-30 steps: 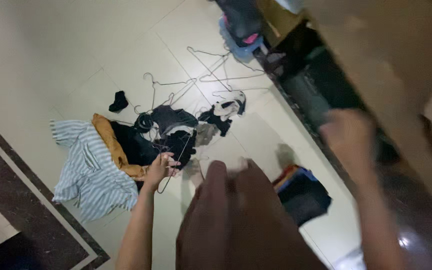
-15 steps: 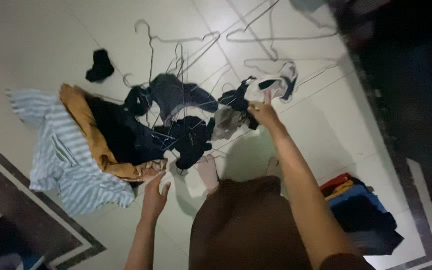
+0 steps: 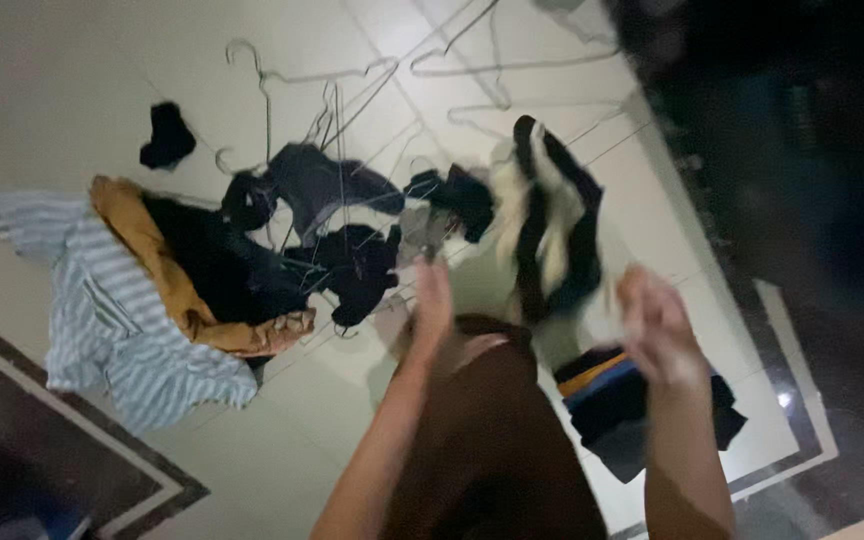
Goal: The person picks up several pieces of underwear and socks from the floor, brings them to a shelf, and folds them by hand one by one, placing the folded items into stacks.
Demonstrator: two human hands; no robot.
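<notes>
The right hand (image 3: pixel 657 325) is clenched on a black-and-white garment (image 3: pixel 550 225), lifted off the floor (image 3: pixel 72 90) so it hangs free and blurred between both hands. The left hand (image 3: pixel 432 295) is raised just beside it; whether it grips the cloth cannot be told. Below lie a striped shirt (image 3: pixel 112 300), a mustard cloth (image 3: pixel 157 265), dark clothes tangled with wire hangers (image 3: pixel 332 90), and a folded stack (image 3: pixel 642 400) near the right hand.
</notes>
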